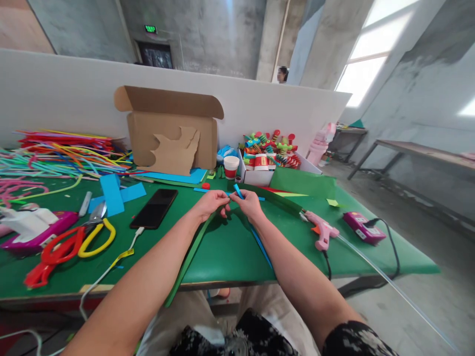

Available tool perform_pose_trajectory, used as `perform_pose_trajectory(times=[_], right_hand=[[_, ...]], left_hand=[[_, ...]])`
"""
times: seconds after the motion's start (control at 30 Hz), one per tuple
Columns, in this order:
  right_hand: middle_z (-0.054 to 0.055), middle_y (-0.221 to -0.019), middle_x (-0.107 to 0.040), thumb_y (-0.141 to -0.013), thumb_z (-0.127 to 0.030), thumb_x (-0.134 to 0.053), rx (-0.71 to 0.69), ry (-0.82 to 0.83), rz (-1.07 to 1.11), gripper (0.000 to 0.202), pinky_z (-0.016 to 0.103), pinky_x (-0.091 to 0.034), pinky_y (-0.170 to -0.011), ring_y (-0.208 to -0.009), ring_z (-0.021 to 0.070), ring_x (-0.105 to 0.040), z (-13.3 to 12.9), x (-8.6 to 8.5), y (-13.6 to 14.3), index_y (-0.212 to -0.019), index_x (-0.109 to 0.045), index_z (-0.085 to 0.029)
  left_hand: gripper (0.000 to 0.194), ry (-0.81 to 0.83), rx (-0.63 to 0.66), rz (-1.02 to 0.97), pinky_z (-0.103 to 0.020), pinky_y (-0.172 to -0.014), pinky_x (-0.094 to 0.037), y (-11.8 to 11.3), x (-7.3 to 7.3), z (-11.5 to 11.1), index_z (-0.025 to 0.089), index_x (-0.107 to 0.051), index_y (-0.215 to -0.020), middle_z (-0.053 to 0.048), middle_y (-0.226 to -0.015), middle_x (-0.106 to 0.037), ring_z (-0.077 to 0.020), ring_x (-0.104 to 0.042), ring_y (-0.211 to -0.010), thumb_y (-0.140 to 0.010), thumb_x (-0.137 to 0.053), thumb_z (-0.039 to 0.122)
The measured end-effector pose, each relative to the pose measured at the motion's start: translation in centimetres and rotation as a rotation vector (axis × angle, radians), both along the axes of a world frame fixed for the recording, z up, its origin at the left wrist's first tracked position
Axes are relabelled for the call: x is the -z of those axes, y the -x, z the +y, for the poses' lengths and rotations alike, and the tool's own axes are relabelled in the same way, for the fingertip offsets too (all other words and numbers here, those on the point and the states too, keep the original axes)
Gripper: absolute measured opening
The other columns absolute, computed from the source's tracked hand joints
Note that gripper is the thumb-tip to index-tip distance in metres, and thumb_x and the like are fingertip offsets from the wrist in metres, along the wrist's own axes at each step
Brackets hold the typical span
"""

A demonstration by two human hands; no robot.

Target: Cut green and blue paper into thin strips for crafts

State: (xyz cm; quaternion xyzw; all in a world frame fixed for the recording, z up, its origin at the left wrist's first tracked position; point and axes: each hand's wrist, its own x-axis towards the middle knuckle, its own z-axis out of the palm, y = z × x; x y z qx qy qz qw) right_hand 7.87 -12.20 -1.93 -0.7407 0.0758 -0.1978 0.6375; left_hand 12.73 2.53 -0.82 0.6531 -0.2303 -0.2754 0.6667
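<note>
My left hand [212, 204] and my right hand [248, 202] meet fingertip to fingertip above the middle of the green table. The left one is closed on a long green strip [193, 252], whose tail runs down past the table's front edge. Closed on a narrow blue strip [261, 245] is the right one; the strip's short end sticks up above the fingers and the rest hangs below the wrist. Where the strips meet is hidden by my fingers. Another blue strip [201, 190] lies just behind my hands.
Red and yellow scissors [61, 247], a phone [155, 208] and blue paper pieces [112, 194] lie left. A pink glue gun [322, 228] with its cord lies right. Behind stand a cardboard box [172, 141], a paper cup [230, 167] and a white box [256, 177] of colourful toys.
</note>
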Motion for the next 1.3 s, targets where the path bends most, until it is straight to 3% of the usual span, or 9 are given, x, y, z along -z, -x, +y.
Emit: perform_pose_trajectory(times=[0.2,0.4,0.6,0.7,0.73,0.93,1.03,1.13,1.3], right_hand=[[-0.002,-0.062,-0.055,-0.070,-0.059,-0.065,0.104,-0.025,0.006,0.039,0.024,-0.031,-0.047,-0.051,0.0097,-0.039,-1.6,0.2,-0.2,-0.071,-0.061,-0.020],[-0.001,-0.055,-0.056,-0.088,-0.056,-0.048,-0.104,0.083,0.104,0.040,0.024,-0.026,-0.039,-0.038,0.0075,-0.031,-2.0,-3.2,-1.0,-0.070,-0.052,-0.021],[-0.005,-0.063,-0.062,-0.081,-0.021,-0.063,-0.456,0.403,0.076,0.011,0.020,-0.038,-0.053,-0.052,0.0087,-0.049,-1.6,-10.0,-2.5,-0.071,-0.061,-0.019],[-0.004,-0.067,-0.064,-0.084,-0.012,-0.058,-0.759,0.879,0.130,0.012,0.021,-0.043,-0.065,-0.064,0.0107,-0.058,-0.5,-10.1,-1.6,-0.076,-0.066,-0.017],[-0.004,-0.066,-0.064,-0.082,-0.008,-0.060,-0.749,0.961,0.151,0.013,0.021,-0.043,-0.067,-0.066,0.0115,-0.059,0.0,-9.5,-1.0,-0.074,-0.067,-0.016],[0.007,-0.101,-0.071,-0.086,-0.015,-0.065,-0.366,1.042,0.114,0.010,0.031,-0.044,-0.087,-0.103,0.0225,-0.062,0.7,-5.4,3.3,-0.094,-0.070,-0.018],[0.007,-0.108,-0.070,-0.091,-0.022,-0.061,-0.091,0.939,-0.033,0.014,0.028,-0.044,-0.089,-0.103,0.0183,-0.061,-2.7,-5.2,8.5,-0.103,-0.068,-0.020],[0.004,-0.090,-0.070,-0.092,-0.028,-0.055,0.407,0.865,0.222,0.015,0.027,-0.046,-0.077,-0.086,0.0176,-0.062,-7.7,-5.3,15.3,-0.088,-0.067,-0.020],[0.005,-0.063,-0.062,-0.084,-0.045,-0.057,0.673,0.784,0.511,0.031,0.029,-0.040,-0.059,-0.067,0.0236,-0.062,-12.0,-4.5,22.3,-0.064,-0.058,-0.021]], left_hand=[[0.027,-0.012,-0.026,0.037,-0.023,-0.044,-0.049,-0.4,0.3,0.1,0.016,-0.054,-0.067,0.001,-0.053,-0.063,-0.0087,-0.053,-0.038,-0.077,-0.076,0.027],[0.028,-0.016,-0.066,0.065,-0.024,-0.043,-0.050,-0.3,0.7,0.0,0.016,-0.052,-0.064,0.000,-0.052,-0.062,-0.0085,-0.051,-0.038,-0.077,-0.075,0.026],[0.024,-0.024,-0.122,0.058,-0.023,-0.043,-0.050,-0.6,0.7,0.1,0.015,-0.055,-0.065,0.000,-0.052,-0.062,-0.0083,-0.051,-0.037,-0.074,-0.075,0.026],[0.025,-0.022,-0.131,0.043,-0.024,-0.042,-0.050,-0.6,0.7,0.2,0.015,-0.056,-0.064,0.000,-0.052,-0.063,-0.0087,-0.051,-0.037,-0.069,-0.077,0.027],[0.026,-0.020,-0.134,0.037,-0.024,-0.042,-0.050,-0.5,0.7,0.2,0.015,-0.056,-0.063,0.001,-0.051,-0.062,-0.0088,-0.051,-0.037,-0.067,-0.078,0.028],[0.036,0.026,-0.180,-0.007,-0.025,-0.041,-0.050,-0.9,0.7,0.7,0.017,-0.054,-0.064,0.004,-0.052,-0.062,-0.0087,-0.049,-0.036,-0.057,-0.082,0.038],[0.040,0.125,-0.245,-0.038,-0.025,-0.047,-0.053,-0.7,-0.2,1.1,0.018,-0.053,-0.071,0.005,-0.059,-0.063,-0.0073,-0.050,-0.040,-0.058,-0.082,0.042],[0.042,0.235,-0.233,-0.057,-0.025,-0.051,-0.054,0.4,-1.5,1.3,0.019,-0.053,-0.076,0.006,-0.062,-0.063,-0.0069,-0.051,-0.043,-0.060,-0.081,0.046],[0.044,0.121,0.225,-0.031,-0.023,-0.043,-0.048,3.3,-2.4,0.7,0.018,-0.053,-0.072,0.003,-0.057,-0.065,-0.0073,-0.049,-0.037,-0.062,-0.082,0.050]])
